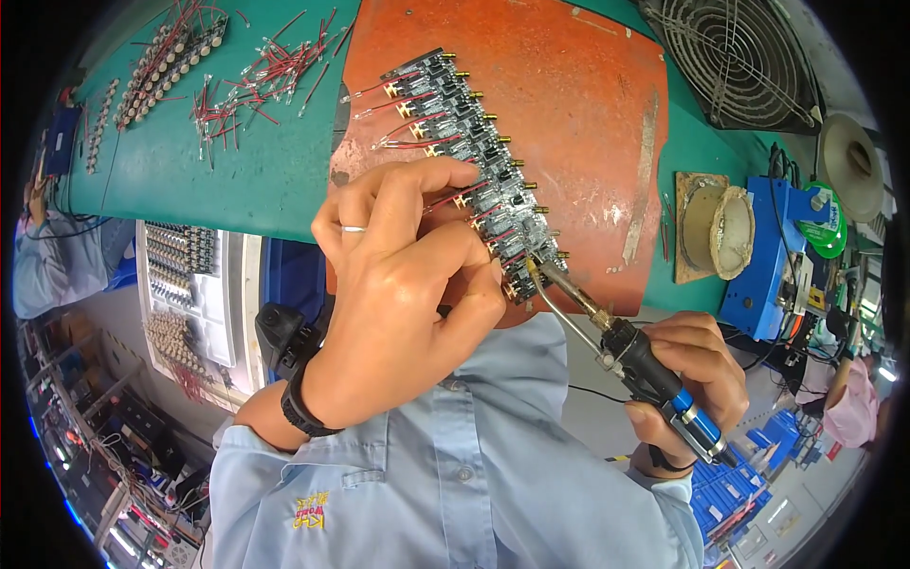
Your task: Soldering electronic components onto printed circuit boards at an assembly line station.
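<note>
A strip of small circuit boards [493, 152] lies slantwise on the orange mat, with brass connectors along its right edge. Short red and black wires [403, 104] stick out from its left side. My left hand [384, 284] rests over the strip's lower left; thumb and forefinger pinch a thin wire at the lowest boards, its end mostly hidden by the fingers. My right hand [701, 365] grips a black and blue soldering iron [654, 375] with a thin metal feed tube beside it. The iron's tip touches or nearly touches the strip's lower end, close to my left fingertips.
The orange mat [578, 114] covers part of a green bench [256, 180]. Loose wires [275, 81] and finished-looking parts [175, 66] lie far left. A fan [735, 57], a solder-reel-like spool [730, 232] and a blue stand [754, 256] occupy the right. A white tray [227, 322] sits left.
</note>
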`<act>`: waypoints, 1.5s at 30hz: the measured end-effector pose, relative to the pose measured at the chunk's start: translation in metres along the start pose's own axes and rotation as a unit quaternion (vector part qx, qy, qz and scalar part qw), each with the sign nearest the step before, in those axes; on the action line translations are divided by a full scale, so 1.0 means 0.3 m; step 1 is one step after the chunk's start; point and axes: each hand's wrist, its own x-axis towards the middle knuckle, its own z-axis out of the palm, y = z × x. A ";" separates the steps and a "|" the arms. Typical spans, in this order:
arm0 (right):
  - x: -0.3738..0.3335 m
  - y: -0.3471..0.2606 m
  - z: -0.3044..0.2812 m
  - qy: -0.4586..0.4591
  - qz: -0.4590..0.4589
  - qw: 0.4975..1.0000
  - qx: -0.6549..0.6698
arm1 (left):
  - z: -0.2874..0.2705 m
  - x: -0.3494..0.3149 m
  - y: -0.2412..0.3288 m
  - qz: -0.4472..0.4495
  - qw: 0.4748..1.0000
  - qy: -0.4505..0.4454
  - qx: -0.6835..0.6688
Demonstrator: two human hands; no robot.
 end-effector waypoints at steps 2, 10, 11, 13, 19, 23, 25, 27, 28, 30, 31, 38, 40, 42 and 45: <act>-0.004 0.002 -0.005 -0.005 0.007 1.000 -0.003 | -0.004 -0.001 0.005 -0.013 1.000 -0.012 0.002; -0.034 0.007 0.003 0.104 0.023 0.994 0.029 | -0.003 0.000 0.001 -0.006 1.000 -0.008 -0.001; -0.034 0.006 0.003 0.103 0.022 0.994 0.028 | -0.003 0.000 0.002 -0.006 1.000 -0.007 -0.002; -0.030 0.004 0.003 0.061 0.018 0.998 0.018 | -0.004 -0.001 0.003 -0.008 1.000 -0.007 -0.001; -0.015 0.005 0.016 0.033 0.009 0.999 0.005 | -0.004 -0.002 0.002 -0.011 1.000 -0.008 0.000; -0.008 0.005 0.016 0.022 0.009 1.000 0.002 | -0.004 -0.002 0.001 -0.011 1.000 -0.005 -0.003; -0.006 0.005 0.017 0.018 0.015 1.000 0.004 | -0.005 -0.003 0.001 -0.012 1.000 -0.008 -0.002; -0.007 0.006 0.017 0.016 0.018 1.000 0.006 | -0.005 -0.003 0.001 -0.013 1.000 -0.009 -0.002; -0.009 0.007 0.016 0.021 0.015 1.000 0.005 | -0.005 -0.003 0.001 -0.012 1.000 -0.009 -0.003; -0.021 0.013 0.012 0.032 0.007 0.999 0.004 | -0.004 -0.002 0.000 -0.011 1.000 -0.007 -0.005; -0.032 0.020 0.007 0.032 0.006 0.999 0.004 | -0.004 -0.002 0.000 -0.011 1.000 -0.007 -0.005; -0.196 0.153 -0.086 0.232 -0.004 0.971 0.052 | -0.003 -0.003 0.001 -0.012 1.000 -0.002 -0.008; -0.255 0.197 -0.085 0.275 0.015 0.952 0.132 | -0.007 -0.003 0.001 -0.011 1.000 -0.006 -0.007; -0.296 0.232 -0.075 0.355 0.036 0.883 0.304 | -0.013 -0.004 0.002 -0.010 1.000 -0.020 -0.004; -0.325 0.249 -0.045 0.386 0.140 0.878 0.245 | -0.021 -0.006 0.002 0.006 1.000 -0.023 -0.001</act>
